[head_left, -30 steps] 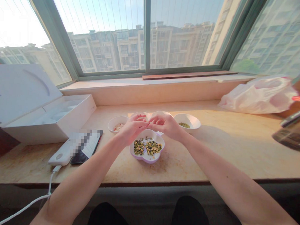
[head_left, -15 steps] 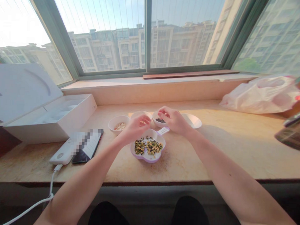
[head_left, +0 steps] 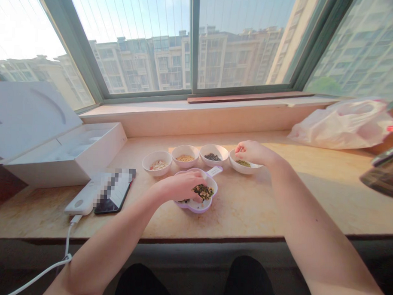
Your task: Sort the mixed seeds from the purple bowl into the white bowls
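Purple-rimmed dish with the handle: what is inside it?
The purple-rimmed dish shows mixed dark, green and yellowish grains toward picture right. The left hand covers most of its other side, so most contents there cannot be seen.

The left hand (head_left: 186,185) hides the lilac dish (head_left: 199,207) (partly).

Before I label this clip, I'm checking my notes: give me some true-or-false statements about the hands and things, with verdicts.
1. The left hand and right hand are apart. True.
2. The right hand is over the dark beans. False: it is over the rightmost white bowl, with green beans inside.
3. The left hand is over the lavender-edged dish. True.
4. The smartphone lies right of that dish. False: it lies left.
5. The white box stands open. True.
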The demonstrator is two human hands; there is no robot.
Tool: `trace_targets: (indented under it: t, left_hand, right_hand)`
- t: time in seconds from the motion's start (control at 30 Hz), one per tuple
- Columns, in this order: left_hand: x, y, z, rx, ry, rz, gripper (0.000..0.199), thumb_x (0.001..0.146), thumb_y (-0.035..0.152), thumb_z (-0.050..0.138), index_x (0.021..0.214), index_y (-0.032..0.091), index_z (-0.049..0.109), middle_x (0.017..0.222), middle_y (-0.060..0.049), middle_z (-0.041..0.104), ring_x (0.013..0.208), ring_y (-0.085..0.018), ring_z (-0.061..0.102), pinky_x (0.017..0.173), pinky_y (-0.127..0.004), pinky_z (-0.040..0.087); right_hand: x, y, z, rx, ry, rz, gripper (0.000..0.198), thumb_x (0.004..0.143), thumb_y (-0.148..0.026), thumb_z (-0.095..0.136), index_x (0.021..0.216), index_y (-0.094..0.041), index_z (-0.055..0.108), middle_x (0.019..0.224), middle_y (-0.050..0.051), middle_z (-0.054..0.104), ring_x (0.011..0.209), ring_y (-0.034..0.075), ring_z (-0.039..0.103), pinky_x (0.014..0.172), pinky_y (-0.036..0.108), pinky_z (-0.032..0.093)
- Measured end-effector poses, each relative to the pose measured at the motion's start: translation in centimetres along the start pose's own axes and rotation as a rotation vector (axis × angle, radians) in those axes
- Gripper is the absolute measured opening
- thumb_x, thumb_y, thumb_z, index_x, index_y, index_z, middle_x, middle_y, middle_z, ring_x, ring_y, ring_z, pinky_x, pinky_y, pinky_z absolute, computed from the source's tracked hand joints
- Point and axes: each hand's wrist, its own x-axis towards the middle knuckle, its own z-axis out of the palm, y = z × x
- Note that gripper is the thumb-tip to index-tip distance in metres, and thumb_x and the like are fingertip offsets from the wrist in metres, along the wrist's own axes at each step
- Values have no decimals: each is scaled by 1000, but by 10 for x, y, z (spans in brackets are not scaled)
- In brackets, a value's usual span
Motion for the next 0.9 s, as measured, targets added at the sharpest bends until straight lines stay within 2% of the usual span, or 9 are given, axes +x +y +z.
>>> trace_targets:
  t: [0.17, 0.33, 0.47, 0.67, 0.9]
  left_hand:
    - [1, -4, 3, -26, 59, 61, 13, 88, 13, 68, 97, 20, 74, 108, -4, 69, 106, -21, 65, 97, -30, 51]
    - [4, -6, 7, -21, 57, 41, 19, 90, 10, 59, 92, 21, 74, 102, -2, 70, 97, -18, 65, 93, -28, 50]
    - [5, 0, 2, 25, -6, -6, 21, 92, 12, 55, 91, 20, 74, 101, -2, 69, 91, -17, 63, 87, -28, 49]
    - [3, 6, -4, -29, -52, -62, 22, 92, 12, 53, 87, 19, 73, 99, -2, 70, 91, -17, 64, 87, -28, 48]
    - [4, 2, -4, -98, 0, -33, 11, 88, 11, 64, 87, 19, 72, 107, -3, 71, 103, -18, 66, 96, -28, 48]
  right_hand:
    - [-3, 1, -5, -33, -41, 104, 22, 74, -17, 66, 93, -16, 76, 94, 8, 77, 76, 20, 67, 60, 28, 43]
    - [-5, 1, -4, -59, -86, 133, 7, 75, -23, 66, 72, -20, 72, 72, 4, 69, 61, 17, 57, 55, 28, 37]
    - [-6, -1, -5, -102, -86, 160, 19, 79, -36, 67, 67, -21, 68, 66, 2, 60, 58, 16, 50, 55, 29, 34]
    - [-12, -9, -8, -150, -114, 191, 27, 85, -38, 62, 65, -21, 67, 66, 4, 58, 61, 18, 52, 56, 31, 33]
    - [-8, -7, -5, -83, -146, 160, 9, 79, -26, 68, 78, -20, 75, 85, 6, 74, 72, 19, 64, 62, 28, 42]
